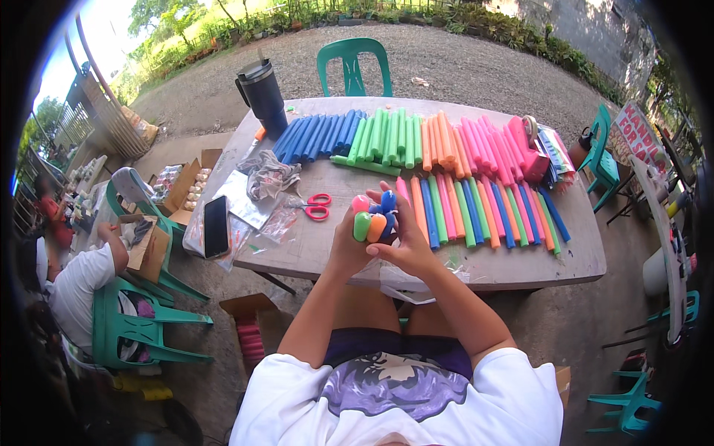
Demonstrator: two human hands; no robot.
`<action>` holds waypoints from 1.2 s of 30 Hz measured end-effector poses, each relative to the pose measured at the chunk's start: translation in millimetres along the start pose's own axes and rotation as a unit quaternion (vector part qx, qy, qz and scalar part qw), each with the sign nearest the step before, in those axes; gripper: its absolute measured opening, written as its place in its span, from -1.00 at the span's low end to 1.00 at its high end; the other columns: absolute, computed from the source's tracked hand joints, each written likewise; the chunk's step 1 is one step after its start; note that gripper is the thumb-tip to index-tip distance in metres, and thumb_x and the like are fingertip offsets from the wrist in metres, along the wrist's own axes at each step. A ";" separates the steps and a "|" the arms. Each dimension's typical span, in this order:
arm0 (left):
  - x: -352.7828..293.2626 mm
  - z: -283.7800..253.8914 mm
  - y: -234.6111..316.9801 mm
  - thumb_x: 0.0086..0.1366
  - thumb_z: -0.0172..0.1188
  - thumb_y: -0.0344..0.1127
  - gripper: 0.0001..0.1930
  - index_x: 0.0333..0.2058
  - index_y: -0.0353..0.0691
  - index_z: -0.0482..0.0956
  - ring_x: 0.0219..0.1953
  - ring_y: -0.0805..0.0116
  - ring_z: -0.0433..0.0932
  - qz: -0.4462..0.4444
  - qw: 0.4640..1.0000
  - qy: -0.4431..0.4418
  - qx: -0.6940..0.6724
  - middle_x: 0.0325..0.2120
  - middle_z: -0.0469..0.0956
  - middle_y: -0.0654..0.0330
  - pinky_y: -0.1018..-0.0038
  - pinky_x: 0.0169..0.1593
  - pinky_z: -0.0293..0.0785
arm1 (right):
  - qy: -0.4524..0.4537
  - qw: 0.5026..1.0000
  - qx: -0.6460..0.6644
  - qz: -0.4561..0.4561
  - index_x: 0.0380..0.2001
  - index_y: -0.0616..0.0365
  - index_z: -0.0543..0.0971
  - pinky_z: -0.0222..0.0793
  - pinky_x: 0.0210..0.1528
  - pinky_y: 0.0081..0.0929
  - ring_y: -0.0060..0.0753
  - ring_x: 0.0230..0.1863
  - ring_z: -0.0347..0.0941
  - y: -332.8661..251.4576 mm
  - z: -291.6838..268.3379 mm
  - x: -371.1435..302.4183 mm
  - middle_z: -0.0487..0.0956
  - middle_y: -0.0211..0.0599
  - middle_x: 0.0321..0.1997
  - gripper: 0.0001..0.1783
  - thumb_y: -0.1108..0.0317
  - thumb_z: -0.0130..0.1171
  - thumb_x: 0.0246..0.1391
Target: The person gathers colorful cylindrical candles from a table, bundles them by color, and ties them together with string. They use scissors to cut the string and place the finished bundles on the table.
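A small bundle of candles, pink, green, orange and blue, stands end-on between my two hands above the table's near edge. My left hand wraps its left side, and my right hand closes round the right side. The lower part of the bundle is hidden by my palms. Just beyond, a row of mixed-colour candles lies side by side. Behind it are piles sorted by colour: blue candles, green candles, orange candles and pink candles.
Red-handled scissors, a grey cloth, a phone and a dark tumbler are on the table's left. A pink tape dispenser sits at right. Clear plastic hangs at the near edge. Another person sits left.
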State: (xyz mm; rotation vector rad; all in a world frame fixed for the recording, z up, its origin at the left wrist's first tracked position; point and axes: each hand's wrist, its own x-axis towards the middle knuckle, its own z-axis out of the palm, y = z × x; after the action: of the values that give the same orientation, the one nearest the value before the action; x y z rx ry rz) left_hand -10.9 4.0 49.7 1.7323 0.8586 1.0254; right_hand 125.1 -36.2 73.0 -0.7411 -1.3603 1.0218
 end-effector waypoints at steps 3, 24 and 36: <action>-7.9 11.3 -13.5 -0.02 0.39 -0.43 -0.44 -0.01 -0.22 0.37 -0.14 0.44 0.51 0.053 0.995 0.010 -0.084 -0.15 0.50 0.18 0.46 -0.05 0.46 | 0.029 0.997 0.029 0.071 0.12 0.14 0.24 0.26 0.13 -0.37 -0.41 0.09 0.32 32.7 2.9 -3.8 0.38 -0.28 0.04 -0.10 0.25 0.52 -0.30; -4.8 -10.1 -24.5 0.12 0.23 -0.45 -0.55 0.01 -0.25 0.37 -0.10 0.48 0.42 -0.109 0.985 -0.078 -0.103 -0.12 0.44 0.27 0.48 -0.01 0.40 | 0.042 0.987 -0.158 0.011 0.15 0.19 0.12 0.25 0.11 -0.27 -0.25 0.08 0.30 56.0 2.4 -10.6 0.33 -0.12 0.04 -0.08 0.20 0.46 -0.20; -3.2 -3.7 -33.5 0.12 0.22 -0.50 -0.46 0.08 -0.24 0.27 -0.04 0.42 0.43 -0.047 0.992 -0.055 -0.108 -0.07 0.42 0.24 0.44 0.03 0.39 | 0.045 0.990 -0.129 0.039 0.12 0.13 0.21 0.29 0.08 -0.29 -0.20 0.05 0.38 53.3 3.2 -9.4 0.42 -0.06 0.01 -0.18 0.19 0.43 -0.16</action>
State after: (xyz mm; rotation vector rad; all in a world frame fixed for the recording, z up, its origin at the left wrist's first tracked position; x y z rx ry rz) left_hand -19.2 13.8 18.5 1.5363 0.7245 0.9162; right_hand 114.5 -23.4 21.3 -1.0275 -1.4084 0.8694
